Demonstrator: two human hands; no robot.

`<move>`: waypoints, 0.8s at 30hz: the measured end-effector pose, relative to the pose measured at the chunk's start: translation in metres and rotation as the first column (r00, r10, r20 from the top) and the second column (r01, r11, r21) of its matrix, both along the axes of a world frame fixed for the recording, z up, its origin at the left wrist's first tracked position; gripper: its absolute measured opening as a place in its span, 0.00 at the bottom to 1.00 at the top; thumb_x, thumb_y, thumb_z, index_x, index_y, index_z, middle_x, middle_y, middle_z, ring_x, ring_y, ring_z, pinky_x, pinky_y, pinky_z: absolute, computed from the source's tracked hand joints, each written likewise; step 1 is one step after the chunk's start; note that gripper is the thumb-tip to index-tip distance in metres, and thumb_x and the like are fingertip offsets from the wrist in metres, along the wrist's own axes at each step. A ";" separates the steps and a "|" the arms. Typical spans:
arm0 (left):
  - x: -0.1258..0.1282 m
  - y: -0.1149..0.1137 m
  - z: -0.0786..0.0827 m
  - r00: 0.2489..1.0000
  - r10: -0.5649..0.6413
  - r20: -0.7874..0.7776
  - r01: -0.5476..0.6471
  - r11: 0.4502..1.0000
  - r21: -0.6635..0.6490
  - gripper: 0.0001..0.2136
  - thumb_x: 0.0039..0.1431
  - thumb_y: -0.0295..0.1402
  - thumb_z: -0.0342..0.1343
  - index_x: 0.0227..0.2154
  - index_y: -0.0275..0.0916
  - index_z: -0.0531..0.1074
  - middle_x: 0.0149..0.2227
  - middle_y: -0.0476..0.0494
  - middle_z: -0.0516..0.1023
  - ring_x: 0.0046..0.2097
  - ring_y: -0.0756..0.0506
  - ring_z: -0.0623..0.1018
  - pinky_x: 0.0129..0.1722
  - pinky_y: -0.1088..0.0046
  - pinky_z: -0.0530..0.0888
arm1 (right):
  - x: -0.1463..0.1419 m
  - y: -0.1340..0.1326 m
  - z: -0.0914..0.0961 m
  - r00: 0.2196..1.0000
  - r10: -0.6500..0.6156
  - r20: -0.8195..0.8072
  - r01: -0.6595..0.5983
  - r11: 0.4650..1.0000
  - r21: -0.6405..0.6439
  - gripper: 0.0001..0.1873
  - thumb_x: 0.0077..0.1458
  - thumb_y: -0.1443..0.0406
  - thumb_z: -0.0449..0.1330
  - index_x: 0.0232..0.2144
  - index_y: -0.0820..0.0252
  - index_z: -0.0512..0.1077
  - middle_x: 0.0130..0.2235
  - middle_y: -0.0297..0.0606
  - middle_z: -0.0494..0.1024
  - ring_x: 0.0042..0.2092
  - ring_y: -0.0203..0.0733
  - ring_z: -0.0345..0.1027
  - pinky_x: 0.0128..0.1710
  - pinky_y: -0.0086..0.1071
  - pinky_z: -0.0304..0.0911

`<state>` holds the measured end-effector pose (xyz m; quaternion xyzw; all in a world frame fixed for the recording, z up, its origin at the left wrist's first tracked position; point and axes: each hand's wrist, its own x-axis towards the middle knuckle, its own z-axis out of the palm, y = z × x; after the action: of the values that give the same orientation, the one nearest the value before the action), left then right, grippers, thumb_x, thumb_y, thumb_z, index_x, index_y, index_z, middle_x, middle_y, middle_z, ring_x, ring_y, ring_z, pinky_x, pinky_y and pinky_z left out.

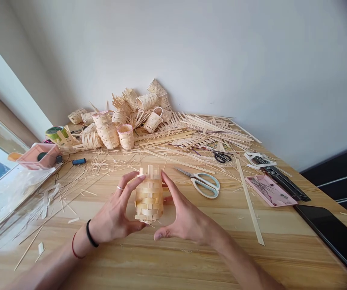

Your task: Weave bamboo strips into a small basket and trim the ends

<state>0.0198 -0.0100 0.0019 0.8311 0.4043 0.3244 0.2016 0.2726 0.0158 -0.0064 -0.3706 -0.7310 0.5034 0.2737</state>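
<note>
A small woven wood-strip basket point(149, 197) stands upright between my hands, with loose strip ends sticking up at its top. My left hand point(116, 205) grips it from the left, fingers at the upper rim and thumb near the bottom. On the other side, my right hand point(181, 213) curves around the basket, its fingers against the right side and partly hidden behind. The right thumb is apart from the weave, near the base. Right of the basket, white-handled scissors point(205, 184) lie with their blades pointing left.
Several woven baskets point(107, 131) are piled at the back, beside a heap of wood strips point(215, 128). Black-handled scissors point(222, 156) lie near them. To the right are a pink tray of pins point(268, 192) and a black phone-like slab point(330, 229). A pink bin point(37, 157) stands left.
</note>
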 end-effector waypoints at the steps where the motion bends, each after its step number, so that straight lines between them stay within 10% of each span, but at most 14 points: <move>1: 0.000 0.000 0.000 1.000 0.004 0.008 -0.004 1.000 -0.004 0.59 0.49 0.28 0.74 0.75 0.56 0.40 0.71 0.31 0.52 0.72 0.24 0.57 0.66 0.37 0.70 | 0.000 0.000 0.001 1.000 0.006 0.005 -0.006 1.000 0.007 0.84 0.34 0.51 0.84 0.77 0.44 0.33 0.76 0.55 0.48 0.70 0.67 0.59 0.67 0.61 0.61; 11: 0.003 0.001 0.000 0.999 0.022 0.023 -0.021 0.999 -0.047 0.62 0.44 0.21 0.71 0.75 0.58 0.39 0.69 0.33 0.52 0.70 0.26 0.62 0.66 0.39 0.71 | -0.006 -0.003 -0.003 0.998 -0.061 -0.010 0.062 0.976 0.209 0.64 0.47 0.64 0.79 0.74 0.45 0.44 0.71 0.51 0.57 0.69 0.61 0.61 0.66 0.56 0.66; 24: -0.001 -0.002 -0.005 0.992 -0.011 0.127 0.019 0.998 -0.064 0.60 0.49 0.30 0.76 0.75 0.59 0.40 0.74 0.33 0.47 0.75 0.24 0.53 0.68 0.39 0.67 | -0.007 -0.001 -0.009 0.997 -0.060 -0.056 0.074 0.955 0.288 0.64 0.46 0.67 0.79 0.73 0.43 0.43 0.71 0.49 0.57 0.67 0.58 0.62 0.58 0.48 0.74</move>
<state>0.0184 -0.0125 -0.0030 0.8048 0.3950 0.3615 0.2562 0.2658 0.0150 -0.0149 -0.3392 -0.7773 0.3896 0.3590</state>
